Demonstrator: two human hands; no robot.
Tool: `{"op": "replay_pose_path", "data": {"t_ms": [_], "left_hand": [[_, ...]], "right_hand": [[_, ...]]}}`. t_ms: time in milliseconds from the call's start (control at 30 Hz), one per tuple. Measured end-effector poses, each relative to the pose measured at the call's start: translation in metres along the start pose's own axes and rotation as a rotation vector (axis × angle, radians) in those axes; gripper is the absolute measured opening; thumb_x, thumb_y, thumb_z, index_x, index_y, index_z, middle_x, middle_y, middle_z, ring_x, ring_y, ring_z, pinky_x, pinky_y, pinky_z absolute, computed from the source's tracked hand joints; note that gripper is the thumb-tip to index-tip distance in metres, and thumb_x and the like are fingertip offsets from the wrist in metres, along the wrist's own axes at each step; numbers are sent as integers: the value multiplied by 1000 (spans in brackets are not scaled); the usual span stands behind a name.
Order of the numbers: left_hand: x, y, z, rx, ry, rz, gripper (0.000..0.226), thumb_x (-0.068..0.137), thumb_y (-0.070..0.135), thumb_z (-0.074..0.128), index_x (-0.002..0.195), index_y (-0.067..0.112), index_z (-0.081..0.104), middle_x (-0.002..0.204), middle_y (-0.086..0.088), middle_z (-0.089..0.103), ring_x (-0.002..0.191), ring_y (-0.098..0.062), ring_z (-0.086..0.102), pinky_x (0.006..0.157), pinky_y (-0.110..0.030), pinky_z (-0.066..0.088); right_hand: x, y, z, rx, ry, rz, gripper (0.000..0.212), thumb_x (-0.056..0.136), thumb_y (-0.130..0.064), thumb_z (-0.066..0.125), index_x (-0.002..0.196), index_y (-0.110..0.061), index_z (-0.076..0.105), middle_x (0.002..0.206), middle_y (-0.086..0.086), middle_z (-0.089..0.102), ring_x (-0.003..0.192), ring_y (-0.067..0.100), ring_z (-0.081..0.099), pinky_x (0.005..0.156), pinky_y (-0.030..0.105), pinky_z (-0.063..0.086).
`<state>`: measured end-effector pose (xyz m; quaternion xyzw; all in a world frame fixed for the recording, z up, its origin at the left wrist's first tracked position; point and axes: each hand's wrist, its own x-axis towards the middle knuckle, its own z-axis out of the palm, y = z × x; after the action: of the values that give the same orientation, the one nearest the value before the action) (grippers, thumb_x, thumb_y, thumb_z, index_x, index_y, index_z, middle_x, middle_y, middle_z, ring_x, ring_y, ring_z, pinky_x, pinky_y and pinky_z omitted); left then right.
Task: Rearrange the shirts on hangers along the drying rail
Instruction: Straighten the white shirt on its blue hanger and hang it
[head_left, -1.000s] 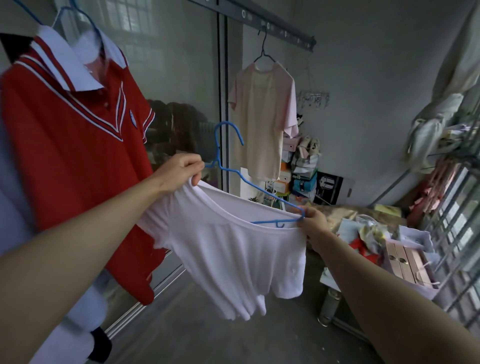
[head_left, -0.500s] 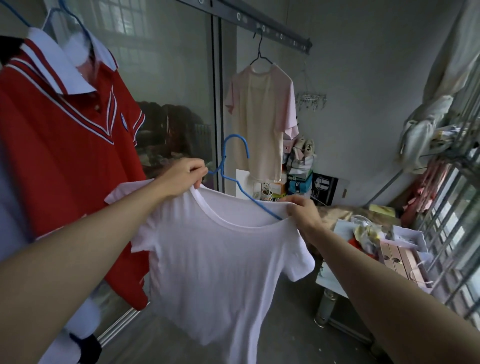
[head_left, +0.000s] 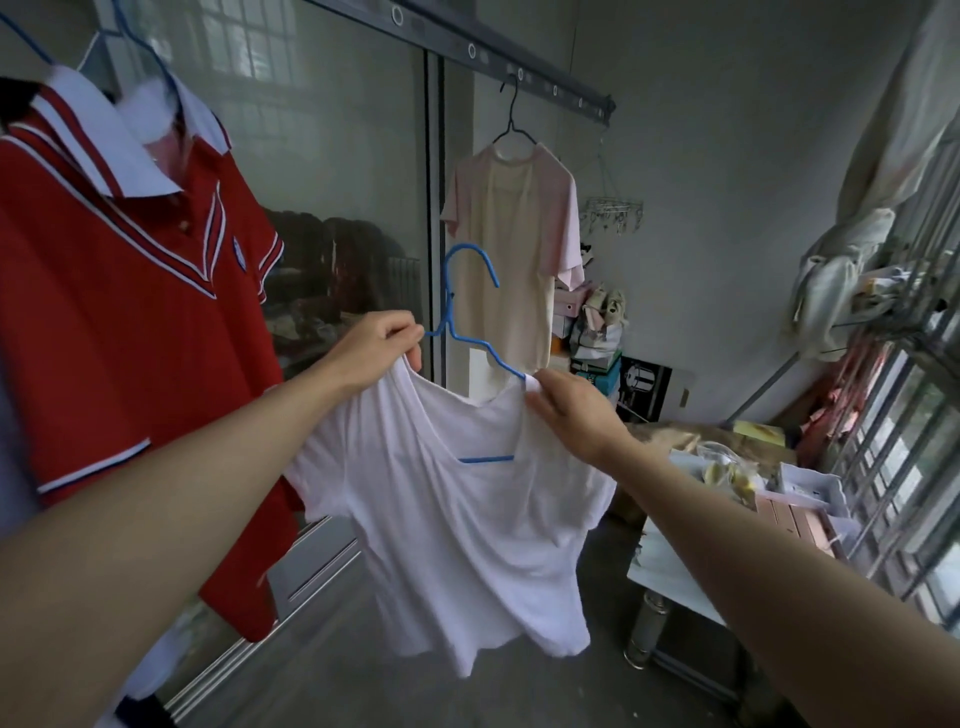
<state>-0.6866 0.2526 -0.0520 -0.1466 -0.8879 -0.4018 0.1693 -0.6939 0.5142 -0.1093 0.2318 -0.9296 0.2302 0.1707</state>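
A white T-shirt (head_left: 467, 525) hangs on a blue wire hanger (head_left: 457, 306) in front of me, below the drying rail (head_left: 467, 49). My left hand (head_left: 374, 348) pinches the shirt's left shoulder at the hanger's neck. My right hand (head_left: 576, 410) grips the right shoulder over the hanger's arm. The hanger's hook is free in the air, off the rail. A red polo shirt (head_left: 130, 322) with a white collar hangs at the left on a blue hanger. Farther along the rail, a pale pink shirt (head_left: 514, 249) hangs on a dark hanger.
Glass sliding doors (head_left: 337, 171) run along the left behind the shirts. A cluttered low table (head_left: 670, 571) stands at the right, by a barred window (head_left: 914, 467). Stacked boxes and bags (head_left: 597, 332) sit in the far corner. A clip hanger (head_left: 613, 210) dangles near the rail's end.
The white shirt has gone from slanted to more upright on its hanger. My right hand rose from the hanger's low end to the right shoulder, and the shirt now drapes lower.
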Motion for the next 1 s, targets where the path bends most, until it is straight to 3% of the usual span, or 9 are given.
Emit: {"op": "replay_pose_path", "data": {"t_ms": [133,233,367,500,667,767,833,933,1000], "left_hand": [[1,6,-1,113,-33,67,18,84,24,61,73,17,48,78,-10,59,71,-17,49,71,-33,39],[-6,-5,-14,327,-111,96,34,68,25,69,91,23,45,92,-7,58,83,-24,57,75,-40,46],[-12,-30,-29,447,-102,51,36,74,14,71,104,20,53,107,-3,62,99,-25,59,83,-37,47],[-13,-38,-36,410,-94,-31,13,78,18,71,82,13,60,89,-9,64,89,-30,61,70,-31,39],[-12,-18,-37,401,-164,-18,36,77,50,60,87,16,61,87,-5,64,84,-22,61,76,-38,47],[-5,5,-15,389,-182,76,28,86,34,49,89,10,61,90,-11,64,86,-27,60,78,-41,45],[1,15,-2,361,-150,111,20,92,17,48,76,14,59,81,-8,62,79,-25,57,75,-39,44],[6,16,-1,345,-73,90,27,94,15,46,68,20,52,73,-3,57,71,-20,50,68,-34,39],[9,9,-6,361,-55,73,28,94,22,46,66,24,51,72,-2,58,70,-21,52,69,-38,43]], "right_hand": [[1,-4,-6,65,149,50,24,97,-36,42,77,-22,43,72,0,54,72,25,52,63,39,42],[1,8,-15,133,162,98,24,95,-36,46,80,-18,53,71,0,57,72,22,54,64,37,42],[-3,27,-26,202,223,143,30,93,-38,50,67,-22,48,58,-4,46,59,12,44,58,35,37],[-7,37,-33,261,252,238,36,90,-39,54,56,-27,47,52,-7,41,52,7,39,54,32,31],[-7,43,-28,336,209,224,41,91,-40,54,63,-10,47,56,-8,38,55,9,35,56,30,28],[-2,30,-25,305,169,167,41,92,-37,54,59,-13,43,55,-9,34,51,4,30,54,30,25],[1,23,-26,313,132,146,41,92,-36,54,58,-20,39,55,-10,34,51,4,31,55,30,27],[-1,24,-30,285,47,119,20,81,-43,67,76,-30,51,74,-12,51,69,5,48,65,25,36],[-6,35,-30,97,-8,51,54,68,-45,76,115,-31,54,107,-6,58,101,14,53,85,26,39]]}}
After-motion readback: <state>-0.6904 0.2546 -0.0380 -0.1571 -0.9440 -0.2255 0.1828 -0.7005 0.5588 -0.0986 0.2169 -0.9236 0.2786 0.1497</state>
